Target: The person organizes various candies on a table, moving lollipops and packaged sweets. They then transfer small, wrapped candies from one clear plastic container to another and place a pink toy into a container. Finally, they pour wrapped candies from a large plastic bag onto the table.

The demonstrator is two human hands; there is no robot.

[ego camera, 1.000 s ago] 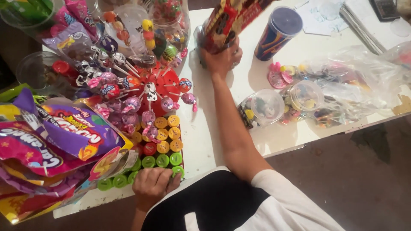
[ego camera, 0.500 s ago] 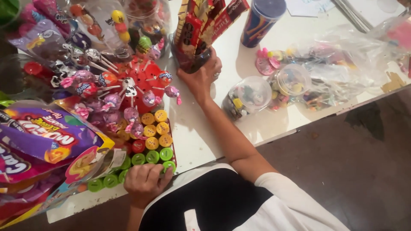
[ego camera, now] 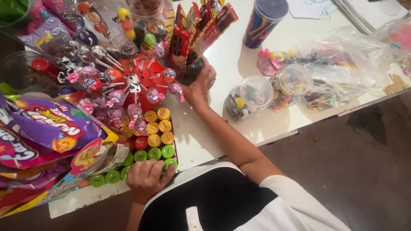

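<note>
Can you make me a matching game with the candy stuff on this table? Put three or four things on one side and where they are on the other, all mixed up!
Things:
1. container of red candy bars
2. striped cup
3. green round tubs
4. clear round jar

Places:
A. at the near table edge, by the left hand
B. far side of the table, standing alone
C. gripped by the right hand
D. lying on its side, right of the forearm

Pairs: 1-C, 2-B, 3-A, 4-D
</note>
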